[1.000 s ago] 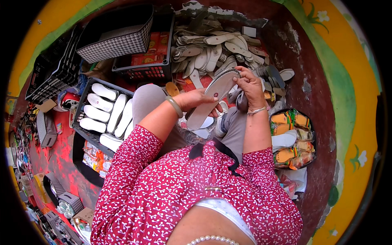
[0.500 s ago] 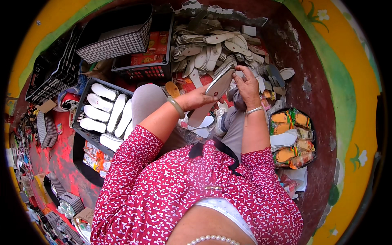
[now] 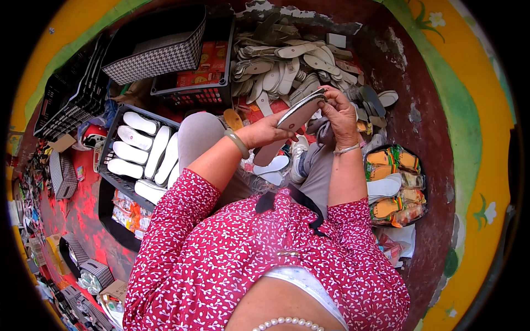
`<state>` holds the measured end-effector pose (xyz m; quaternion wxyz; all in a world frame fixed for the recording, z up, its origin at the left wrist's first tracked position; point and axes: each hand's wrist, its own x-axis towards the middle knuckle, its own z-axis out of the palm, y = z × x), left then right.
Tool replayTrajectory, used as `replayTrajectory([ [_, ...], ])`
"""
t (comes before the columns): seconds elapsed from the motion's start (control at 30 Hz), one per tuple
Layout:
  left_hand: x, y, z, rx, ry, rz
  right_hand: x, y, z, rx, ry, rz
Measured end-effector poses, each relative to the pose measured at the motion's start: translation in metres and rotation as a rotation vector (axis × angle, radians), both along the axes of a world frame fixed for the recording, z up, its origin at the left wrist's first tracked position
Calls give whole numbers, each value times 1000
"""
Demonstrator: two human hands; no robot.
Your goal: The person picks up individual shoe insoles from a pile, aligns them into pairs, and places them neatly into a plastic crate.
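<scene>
The left fingers (image 3: pixel 281 132) hide part of the insole (image 3: pixel 301 113), and the lower edge crops the pearl necklace (image 3: pixel 289 320).

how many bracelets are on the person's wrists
2: a pale greenish bangle on the left wrist, and a thin silvery bracelet on the right wrist.

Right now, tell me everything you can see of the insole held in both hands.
The insole is long, flat and round-ended, with a pale pinkish-grey, fabric-like face and a small red mark. Dark and pale bands along its far edge suggest layers or a stack, unclear which. It slants just above the picture's centre, far end up and to the right. The left hand grips its middle; the right hand pinches the far end.
</scene>
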<state>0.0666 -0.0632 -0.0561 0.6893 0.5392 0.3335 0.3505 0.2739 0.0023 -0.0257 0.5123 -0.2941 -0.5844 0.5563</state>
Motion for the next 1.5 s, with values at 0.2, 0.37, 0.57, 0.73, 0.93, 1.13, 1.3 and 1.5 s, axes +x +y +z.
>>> replayTrajectory([
  [0.2, -1, -2, 12, -55, -75, -78, 4, 1, 3, -162, 70, -31],
  [0.37, -1, -6, 24, -61, -26, -52, 7, 2, 2, -150, 11, -25],
  [0.57, -1, 1, 8, -216, -147, 25, -6, 0, -2, -138, -33, -60],
  [0.73, 1, -1, 13, -274, -326, 61, -12, -5, -3, 66, -186, -219],
  [0.93, 0, 0, 15, -258, -352, 63, -9, -2, -8, 132, -274, -209],
  [1.13, 0, 0, 10, -247, -308, 38, -3, 3, -11, 236, -241, -183],
  [1.3, -2, 1, 7, -312, -242, 17, 0, 4, -7, 54, -159, -58],
  [1.5, 1, 0, 10, -265, -168, -1, 4, 5, -12, -184, -128, 0],
])
